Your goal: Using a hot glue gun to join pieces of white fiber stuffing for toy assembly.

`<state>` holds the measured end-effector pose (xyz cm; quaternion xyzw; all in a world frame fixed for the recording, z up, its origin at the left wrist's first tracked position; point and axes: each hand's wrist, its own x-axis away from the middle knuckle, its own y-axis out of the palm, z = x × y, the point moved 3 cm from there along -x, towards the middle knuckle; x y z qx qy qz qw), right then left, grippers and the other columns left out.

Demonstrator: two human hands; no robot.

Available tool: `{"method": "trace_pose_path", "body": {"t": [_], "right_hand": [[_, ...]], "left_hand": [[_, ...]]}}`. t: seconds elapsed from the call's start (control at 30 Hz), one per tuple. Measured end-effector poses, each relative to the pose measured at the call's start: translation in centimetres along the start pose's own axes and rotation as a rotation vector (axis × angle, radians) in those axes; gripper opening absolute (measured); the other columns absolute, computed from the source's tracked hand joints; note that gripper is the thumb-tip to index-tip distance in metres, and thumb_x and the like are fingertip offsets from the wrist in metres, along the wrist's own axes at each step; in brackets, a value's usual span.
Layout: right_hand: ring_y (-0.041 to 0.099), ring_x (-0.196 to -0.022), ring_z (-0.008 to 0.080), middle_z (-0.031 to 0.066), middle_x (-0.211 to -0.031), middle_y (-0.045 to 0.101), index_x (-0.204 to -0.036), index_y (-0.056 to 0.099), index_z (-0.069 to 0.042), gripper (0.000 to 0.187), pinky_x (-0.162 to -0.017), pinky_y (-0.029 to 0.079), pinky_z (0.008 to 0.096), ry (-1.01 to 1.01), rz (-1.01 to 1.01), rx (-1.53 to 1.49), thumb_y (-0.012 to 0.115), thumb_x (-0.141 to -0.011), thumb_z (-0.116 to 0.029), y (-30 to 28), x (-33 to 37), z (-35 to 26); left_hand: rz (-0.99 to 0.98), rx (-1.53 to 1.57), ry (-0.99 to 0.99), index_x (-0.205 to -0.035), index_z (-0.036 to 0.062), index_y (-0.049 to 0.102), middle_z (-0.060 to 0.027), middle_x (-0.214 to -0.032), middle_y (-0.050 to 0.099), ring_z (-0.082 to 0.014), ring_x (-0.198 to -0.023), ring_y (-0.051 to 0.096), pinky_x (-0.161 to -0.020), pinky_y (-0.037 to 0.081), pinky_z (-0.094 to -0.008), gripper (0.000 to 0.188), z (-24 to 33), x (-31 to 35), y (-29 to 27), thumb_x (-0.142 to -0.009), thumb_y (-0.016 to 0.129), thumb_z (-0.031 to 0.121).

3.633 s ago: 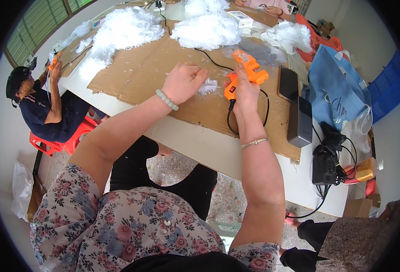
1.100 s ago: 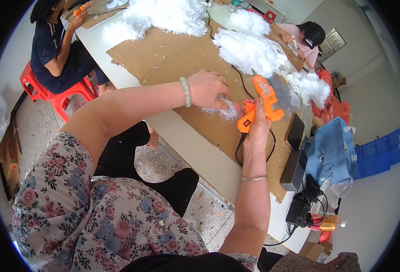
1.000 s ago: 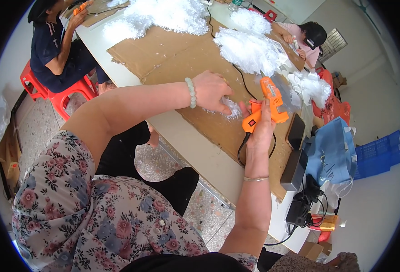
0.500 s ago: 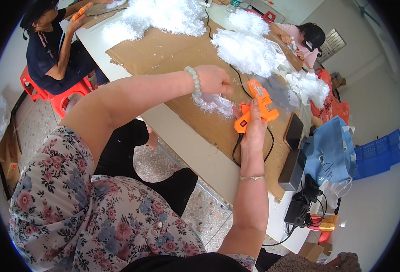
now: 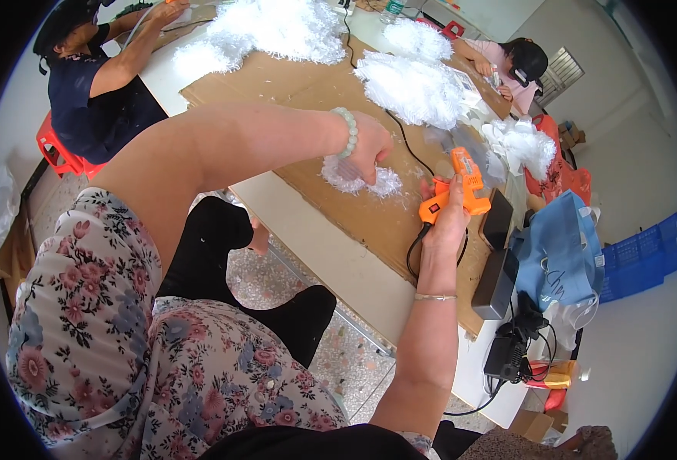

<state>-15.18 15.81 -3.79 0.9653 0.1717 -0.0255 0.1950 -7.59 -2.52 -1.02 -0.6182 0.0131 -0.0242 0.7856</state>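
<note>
My right hand point(image 5: 447, 222) is wrapped round the handle of an orange hot glue gun point(image 5: 469, 182), its nose pointing away over the cardboard. A dark cord runs from the foot of its handle. To the left, my left hand point(image 5: 370, 146) is closed, its fingertips bent down onto a small white tinsel-like fringed piece point(image 5: 387, 184). This piece lies on the brown cardboard point(image 5: 308, 195), partly hidden under the hand. A gap separates the glue gun from it.
Large fluffy white heaps point(image 5: 415, 88) lie farther back. At the right are a dark flat case point(image 5: 496, 220), a grey box point(image 5: 496, 284), a blue bag point(image 5: 557, 249) and black adapters point(image 5: 503, 356). Co-workers sit at the far left point(image 5: 97, 88) and far right point(image 5: 507, 65).
My right hand and the glue gun have shifted right, away from the white piece. My left fingers have dropped down onto the piece. The left co-worker's arm has risen.
</note>
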Motion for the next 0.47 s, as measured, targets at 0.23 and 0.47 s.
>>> {"method": "trace_pose_path", "body": {"t": [0.23, 0.47], "right_hand": [[0.058, -0.074, 0.0167, 0.0085, -0.082, 0.058, -0.096, 0.055, -0.001, 0.025, -0.070, 0.056, 0.0357, 0.029, -0.012, 0.054, 0.057, -0.089, -0.025, 0.4, 0.1, 0.3], [0.057, -0.077, 0.0165, 0.0082, -0.083, 0.057, -0.099, 0.053, -0.001, 0.026, -0.069, 0.057, 0.0407, 0.072, -0.129, -0.052, 0.057, -0.089, -0.025, 1.4, 1.0, 0.5]], "left_hand": [[-0.117, 0.043, -0.103, -0.096, 0.0069, 0.065, -0.0088, -0.091, 0.066, -0.0251, -0.086, 0.062, -0.072, 0.049, -0.0353, 0.041, 0.7, -0.7, -0.5, -0.062, 0.066, 0.030], [-0.095, 0.127, -0.085, -0.096, 0.0071, 0.067, -0.0091, -0.091, 0.067, -0.0229, -0.087, 0.063, -0.074, 0.049, -0.0333, 0.038, 1.3, -1.0, -0.2, -0.064, 0.064, 0.028]]}}
